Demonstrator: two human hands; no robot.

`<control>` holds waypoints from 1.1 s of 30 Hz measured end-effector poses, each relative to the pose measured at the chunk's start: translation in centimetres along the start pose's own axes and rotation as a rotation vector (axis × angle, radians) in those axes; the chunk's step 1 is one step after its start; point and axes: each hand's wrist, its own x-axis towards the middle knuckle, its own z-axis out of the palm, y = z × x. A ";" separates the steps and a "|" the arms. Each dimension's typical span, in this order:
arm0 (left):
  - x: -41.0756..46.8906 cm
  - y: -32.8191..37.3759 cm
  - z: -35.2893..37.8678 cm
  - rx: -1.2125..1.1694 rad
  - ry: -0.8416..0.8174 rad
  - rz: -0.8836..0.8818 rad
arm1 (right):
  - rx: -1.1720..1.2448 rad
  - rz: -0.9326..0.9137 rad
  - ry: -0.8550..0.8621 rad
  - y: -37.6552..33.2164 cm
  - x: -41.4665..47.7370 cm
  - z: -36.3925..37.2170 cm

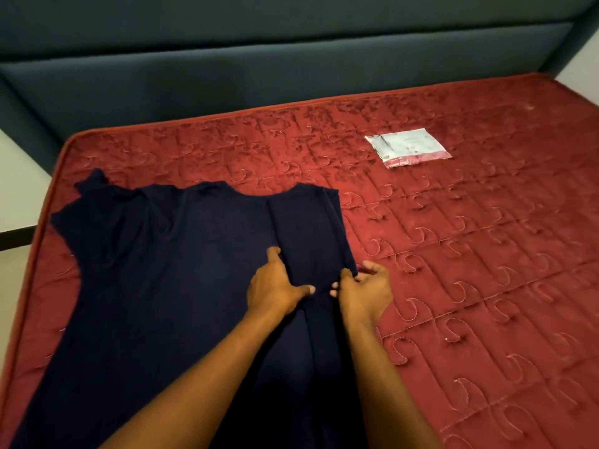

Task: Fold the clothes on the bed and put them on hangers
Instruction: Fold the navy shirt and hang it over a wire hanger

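One dark blue dress (162, 270) spread flat on the left side of the red bed (470, 254), its bottom cut off by the lower edge and part hidden under the arms (210, 367). Right side folded over. Left hand (275, 283) pressed flat on the cloth, fingers straight and apart. Right hand (364, 291) just beside it, fingers curled, pinching the folded edge. Farther back, a flat white and pink bag (406, 146); inside too hard to see.
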 end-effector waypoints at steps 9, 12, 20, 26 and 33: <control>-1.5 -3.0 -3.2 -0.028 -0.104 0.016 | -0.875 -0.642 -0.271 -1.5 -0.7 1.6; -2.0 -6.0 -7.2 -0.113 0.075 -0.067 | -0.865 -0.659 -0.265 -2.3 -3.7 3.5; -0.8 -19.3 -19.7 -0.022 0.557 -0.262 | -0.576 -0.644 -0.802 -3.9 -13.5 13.2; 7.6 -21.5 -27.1 -0.268 0.614 -0.488 | -0.503 -0.304 -0.918 -0.7 -17.5 18.7; 9.8 -23.0 -29.6 -0.457 0.596 -0.505 | -0.441 -0.069 -0.928 -2.6 -16.7 19.1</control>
